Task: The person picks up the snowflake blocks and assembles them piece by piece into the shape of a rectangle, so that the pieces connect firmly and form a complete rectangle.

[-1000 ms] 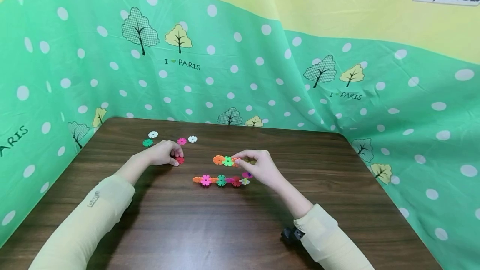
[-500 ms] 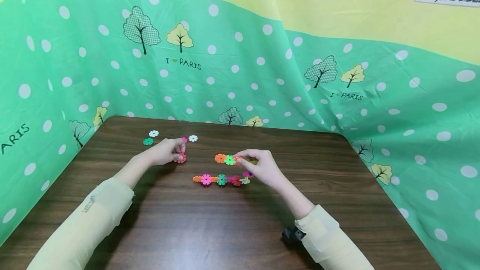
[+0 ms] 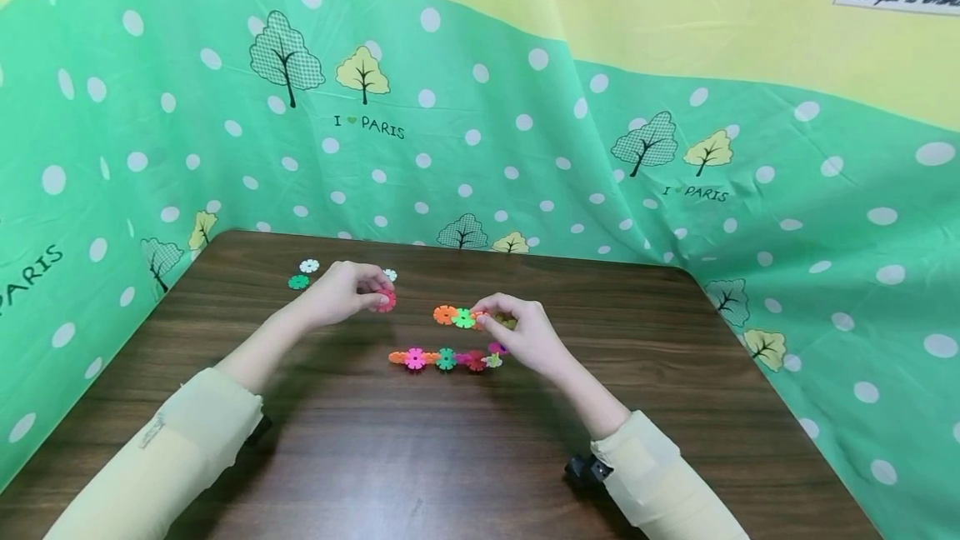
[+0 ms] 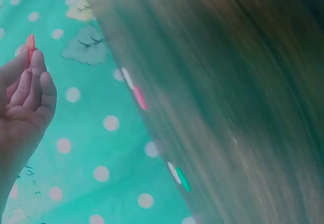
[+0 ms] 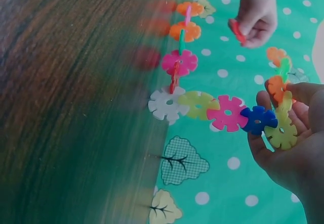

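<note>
Between thumb and fingers, my left hand [image 3: 347, 293] pinches a red flower-shaped plastic disc [image 3: 386, 300], raised off the table. My right hand [image 3: 527, 338] grips a bent chain of interlocked flower discs [image 5: 228, 114] near one end. That end, with an orange disc [image 3: 445, 315] at its tip and a bright green disc [image 3: 463, 319] beside it, points towards the red disc, apart from it. The other arm of the chain runs nearer the person, with pink, green, red and white discs among it. My right fingers partly hide the yellow discs.
Loose flower discs lie at the back of the dark wooden table [image 3: 480, 457]: a white one [image 3: 309, 266] and a green one [image 3: 298, 282] at left, another white one [image 3: 390, 275] behind my left hand. A pink disc [image 4: 139, 98] shows in the left wrist view. Polka-dot cloth hangs behind.
My left hand has picked the red disc up from the table and carried it to the right, nearer the chain. My right hand and the chain have hardly moved.
</note>
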The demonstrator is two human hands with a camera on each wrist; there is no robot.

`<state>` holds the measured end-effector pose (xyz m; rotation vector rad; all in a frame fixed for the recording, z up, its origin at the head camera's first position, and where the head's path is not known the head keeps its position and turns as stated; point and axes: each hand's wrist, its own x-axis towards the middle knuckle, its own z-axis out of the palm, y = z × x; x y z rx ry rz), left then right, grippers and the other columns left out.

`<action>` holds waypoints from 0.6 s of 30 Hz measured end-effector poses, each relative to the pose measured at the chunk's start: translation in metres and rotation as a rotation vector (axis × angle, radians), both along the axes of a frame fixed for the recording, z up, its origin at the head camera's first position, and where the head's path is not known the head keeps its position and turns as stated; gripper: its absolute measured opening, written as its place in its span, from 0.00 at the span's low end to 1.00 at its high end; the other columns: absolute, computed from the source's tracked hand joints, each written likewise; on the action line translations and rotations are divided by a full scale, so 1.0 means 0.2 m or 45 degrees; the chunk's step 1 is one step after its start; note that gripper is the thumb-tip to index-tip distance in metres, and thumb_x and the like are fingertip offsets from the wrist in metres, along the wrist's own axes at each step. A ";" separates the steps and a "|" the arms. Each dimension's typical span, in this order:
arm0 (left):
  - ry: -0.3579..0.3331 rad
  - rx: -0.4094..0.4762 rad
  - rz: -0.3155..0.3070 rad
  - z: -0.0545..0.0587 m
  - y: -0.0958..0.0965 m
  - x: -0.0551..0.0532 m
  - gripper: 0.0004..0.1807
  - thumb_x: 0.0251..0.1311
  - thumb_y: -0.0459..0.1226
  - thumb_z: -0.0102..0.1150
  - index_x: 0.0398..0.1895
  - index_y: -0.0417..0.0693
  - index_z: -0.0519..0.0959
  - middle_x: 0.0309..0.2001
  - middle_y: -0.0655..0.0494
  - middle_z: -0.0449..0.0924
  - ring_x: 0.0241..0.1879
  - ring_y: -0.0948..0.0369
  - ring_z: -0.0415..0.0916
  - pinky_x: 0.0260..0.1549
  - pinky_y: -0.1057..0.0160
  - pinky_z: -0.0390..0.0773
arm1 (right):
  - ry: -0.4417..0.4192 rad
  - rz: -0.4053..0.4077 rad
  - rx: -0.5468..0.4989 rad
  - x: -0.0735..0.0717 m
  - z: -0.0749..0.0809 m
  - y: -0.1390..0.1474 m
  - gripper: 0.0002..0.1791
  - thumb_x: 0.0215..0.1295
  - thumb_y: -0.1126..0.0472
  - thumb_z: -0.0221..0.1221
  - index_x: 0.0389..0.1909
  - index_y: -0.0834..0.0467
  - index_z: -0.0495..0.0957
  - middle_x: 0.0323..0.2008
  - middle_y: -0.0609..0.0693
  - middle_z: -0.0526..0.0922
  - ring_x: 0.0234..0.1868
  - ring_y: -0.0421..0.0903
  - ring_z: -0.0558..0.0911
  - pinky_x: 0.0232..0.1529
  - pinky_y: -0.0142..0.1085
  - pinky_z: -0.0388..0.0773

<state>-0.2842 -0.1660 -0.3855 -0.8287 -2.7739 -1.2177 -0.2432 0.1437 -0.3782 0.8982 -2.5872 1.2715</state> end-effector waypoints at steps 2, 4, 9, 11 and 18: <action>0.015 0.046 0.017 0.02 0.02 0.03 0.04 0.57 0.34 0.64 0.36 0.47 0.81 0.30 0.58 0.84 0.30 0.59 0.83 0.32 0.66 0.80 | -0.007 0.001 0.004 0.03 0.04 -0.01 0.07 0.65 0.64 0.58 0.41 0.59 0.82 0.31 0.52 0.85 0.30 0.51 0.82 0.29 0.37 0.75; 0.021 0.101 0.034 0.04 0.05 0.06 0.03 0.57 0.35 0.64 0.34 0.48 0.81 0.29 0.59 0.84 0.29 0.60 0.83 0.32 0.66 0.80 | -0.010 0.003 0.013 0.06 0.08 -0.03 0.08 0.65 0.66 0.57 0.42 0.61 0.82 0.32 0.53 0.85 0.31 0.54 0.82 0.29 0.37 0.74; -0.005 0.211 0.092 0.06 0.11 0.12 0.02 0.56 0.36 0.65 0.32 0.50 0.82 0.27 0.60 0.84 0.28 0.59 0.82 0.31 0.64 0.81 | -0.003 0.003 0.030 0.09 0.12 -0.04 0.08 0.65 0.66 0.57 0.42 0.61 0.82 0.32 0.54 0.85 0.31 0.53 0.81 0.29 0.30 0.72; -0.039 0.245 0.122 0.07 0.13 0.14 0.02 0.56 0.36 0.65 0.32 0.49 0.81 0.27 0.59 0.83 0.28 0.58 0.82 0.30 0.63 0.81 | -0.004 -0.003 0.034 0.06 0.09 -0.03 0.08 0.65 0.66 0.57 0.42 0.61 0.82 0.32 0.53 0.86 0.30 0.52 0.81 0.29 0.29 0.72; -0.207 0.435 0.200 0.05 0.20 0.19 0.08 0.55 0.35 0.66 0.38 0.44 0.81 0.30 0.52 0.84 0.30 0.51 0.82 0.31 0.58 0.83 | 0.012 -0.003 0.024 -0.01 -0.01 0.00 0.09 0.66 0.60 0.58 0.43 0.56 0.83 0.33 0.49 0.86 0.31 0.48 0.82 0.31 0.31 0.73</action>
